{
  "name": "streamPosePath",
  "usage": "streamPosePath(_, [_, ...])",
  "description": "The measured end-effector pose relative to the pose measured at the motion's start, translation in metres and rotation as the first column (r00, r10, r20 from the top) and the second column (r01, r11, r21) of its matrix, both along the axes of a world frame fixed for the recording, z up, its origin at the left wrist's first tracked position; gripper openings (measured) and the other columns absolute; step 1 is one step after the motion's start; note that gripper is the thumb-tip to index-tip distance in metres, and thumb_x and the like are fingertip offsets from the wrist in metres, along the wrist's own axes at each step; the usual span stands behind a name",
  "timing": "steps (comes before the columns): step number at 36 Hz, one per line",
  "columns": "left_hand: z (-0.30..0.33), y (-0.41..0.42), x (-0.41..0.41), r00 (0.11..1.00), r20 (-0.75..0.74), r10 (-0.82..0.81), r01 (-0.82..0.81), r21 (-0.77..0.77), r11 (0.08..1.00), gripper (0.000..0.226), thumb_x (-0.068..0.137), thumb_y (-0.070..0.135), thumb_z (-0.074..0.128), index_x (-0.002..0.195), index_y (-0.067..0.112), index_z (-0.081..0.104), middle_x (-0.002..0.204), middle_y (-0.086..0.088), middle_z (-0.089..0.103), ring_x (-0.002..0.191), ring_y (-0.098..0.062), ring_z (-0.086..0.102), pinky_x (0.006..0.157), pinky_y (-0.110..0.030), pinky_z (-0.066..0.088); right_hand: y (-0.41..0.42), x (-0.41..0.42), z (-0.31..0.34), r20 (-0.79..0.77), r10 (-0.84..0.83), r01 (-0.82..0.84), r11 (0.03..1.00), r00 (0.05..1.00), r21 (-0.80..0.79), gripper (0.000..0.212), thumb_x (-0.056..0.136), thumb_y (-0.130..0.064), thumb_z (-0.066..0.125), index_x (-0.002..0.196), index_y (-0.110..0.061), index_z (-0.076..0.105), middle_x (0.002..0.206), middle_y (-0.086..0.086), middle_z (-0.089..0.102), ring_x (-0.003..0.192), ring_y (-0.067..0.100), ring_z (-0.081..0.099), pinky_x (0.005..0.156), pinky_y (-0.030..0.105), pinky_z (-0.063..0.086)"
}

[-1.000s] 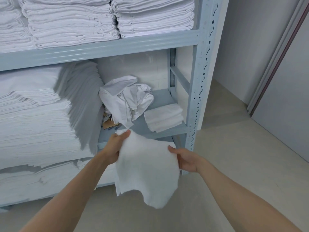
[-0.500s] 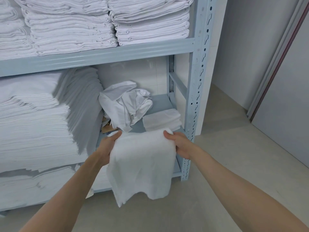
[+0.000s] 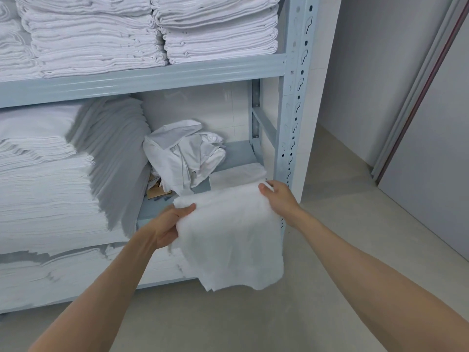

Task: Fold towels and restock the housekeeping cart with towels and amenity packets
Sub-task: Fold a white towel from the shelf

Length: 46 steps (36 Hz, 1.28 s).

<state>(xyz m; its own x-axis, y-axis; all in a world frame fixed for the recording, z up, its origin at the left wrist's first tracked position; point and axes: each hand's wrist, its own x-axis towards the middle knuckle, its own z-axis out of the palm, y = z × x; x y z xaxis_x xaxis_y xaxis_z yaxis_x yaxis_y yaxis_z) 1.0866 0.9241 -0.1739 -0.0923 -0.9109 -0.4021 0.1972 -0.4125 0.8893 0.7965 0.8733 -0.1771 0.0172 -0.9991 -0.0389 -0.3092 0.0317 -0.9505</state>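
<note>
- Hands first: the left hand (image 3: 169, 226) pinches the top left corner of the white towel (image 3: 232, 240), thumb on the front of the cloth and the other fingers hidden behind it; the right hand (image 3: 279, 196) holds the top right corner, fingers curled over the edge.
- Towel hangs between the two hands, its upper edge stretched almost level from left to right, the rest falling free toward the floor (image 3: 330, 275). The lower edge is uneven.
- This upper edge is the long axis, and it runs parallel to the front lip of the middle shelf (image 3: 162, 212), just in front of it.
- The right hand is nearer to the small folded pile (image 3: 238, 174), which lies just behind it on the shelf, beside the crumpled linen (image 3: 182, 153).
- My judgement: the next move depends on this alignment, either bringing the corners together for a fold or laying the towel forward onto the shelf.
- No cart is in view.
</note>
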Motion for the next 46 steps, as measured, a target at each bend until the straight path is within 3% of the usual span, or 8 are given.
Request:
streamPosePath(7, [0.004,-0.018,-0.032,0.967,0.163,0.196,-0.192,-0.039,0.981,0.049,0.089,0.020,0.075,0.128,-0.005,0.059,0.111,-0.022,0.072,0.084,-0.030,0.072,0.068,-0.039,0.061,-0.011,-0.026,-0.009,-0.190,-0.109,0.083,0.987,0.976,-0.138,0.037,0.100,-0.035,0.055,0.132,-0.016,0.057,0.138,0.006,0.056,0.129,0.024,0.049,0.103,0.035,0.040])
streamPosePath(13, [0.010,-0.024,-0.034,0.964,0.040,0.263,-0.262,-0.031,0.965,0.058,0.081,0.024,0.082,0.124,0.002,0.051,0.104,-0.018,0.070,0.079,-0.024,0.069,0.061,-0.033,0.058,-0.021,-0.039,0.003,0.065,-0.120,0.112,0.987,0.991,0.112,0.042,0.094,-0.041,0.064,0.120,-0.009,0.065,0.123,0.008,0.066,0.112,0.024,0.063,0.095,0.034,0.051])
streamPosePath(18, [0.008,-0.018,-0.037,0.985,-0.003,0.175,-0.174,-0.093,0.980,0.059,0.067,0.005,0.084,0.122,0.008,0.063,0.109,-0.012,0.073,0.091,-0.026,0.074,0.067,-0.032,0.060,-0.024,-0.064,0.009,0.448,0.048,-0.239,0.893,0.893,0.380,0.068,0.085,-0.022,0.078,0.141,0.001,0.047,0.124,0.010,0.069,0.109,0.020,0.069,0.085,0.030,0.058])
streamPosePath(25, [-0.002,-0.013,-0.052,0.967,0.150,0.207,-0.167,-0.242,0.956,0.036,0.075,-0.012,0.077,0.106,0.007,0.074,0.097,-0.006,0.070,0.075,-0.015,0.074,0.067,-0.026,0.060,-0.023,-0.075,-0.013,0.079,0.260,-0.268,0.850,0.962,0.453,0.058,0.088,-0.015,0.075,0.138,-0.003,0.049,0.114,0.007,0.067,0.099,0.018,0.067,0.082,0.028,0.057])
streamPosePath(32, [-0.003,-0.014,-0.044,0.833,0.476,0.281,-0.078,-0.403,0.912,0.030,0.080,0.004,0.081,0.104,0.021,0.074,0.109,-0.007,0.057,0.085,-0.019,0.061,0.063,-0.016,0.054,-0.024,-0.066,-0.016,0.146,0.223,-0.259,0.916,0.964,0.308,0.043,0.087,-0.033,0.075,0.122,-0.018,0.054,0.115,0.006,0.067,0.078,0.012,0.071,0.059,0.026,0.055])
streamPosePath(35, [-0.002,-0.018,-0.039,0.786,0.540,0.300,-0.028,-0.454,0.891,0.026,0.081,0.007,0.081,0.105,0.014,0.075,0.128,-0.014,0.053,0.104,-0.030,0.060,0.079,-0.030,0.058,-0.024,-0.063,-0.011,0.179,0.305,-0.349,0.882,0.935,0.318,0.065,0.078,-0.032,0.084,0.133,-0.026,0.050,0.123,0.003,0.064,0.096,0.012,0.072,0.075,0.027,0.058])
streamPosePath(39, [0.002,-0.014,-0.035,0.765,0.624,0.160,0.112,-0.373,0.921,0.034,0.075,0.024,0.087,0.106,0.015,0.077,0.122,-0.006,0.061,0.117,-0.025,0.058,0.098,-0.036,0.050,-0.027,-0.057,-0.006,0.038,0.408,-0.400,0.868,0.912,0.294,0.083,0.072,-0.026,0.089,0.141,-0.037,0.045,0.134,-0.003,0.039,0.135,0.016,0.037,0.101,0.038,0.040])
streamPosePath(46, [-0.007,-0.012,-0.027,0.305,0.952,0.038,0.420,-0.170,0.891,0.065,0.061,0.029,0.096,0.120,0.019,0.070,0.121,-0.003,0.043,0.112,-0.018,0.041,0.097,-0.023,0.032,-0.022,-0.044,0.002,-0.221,0.485,-0.439,0.870,0.846,0.225,0.088,0.071,-0.022,0.089,0.145,-0.036,0.044,0.146,-0.005,0.037,0.125,0.012,0.037,0.092,0.026,0.040])
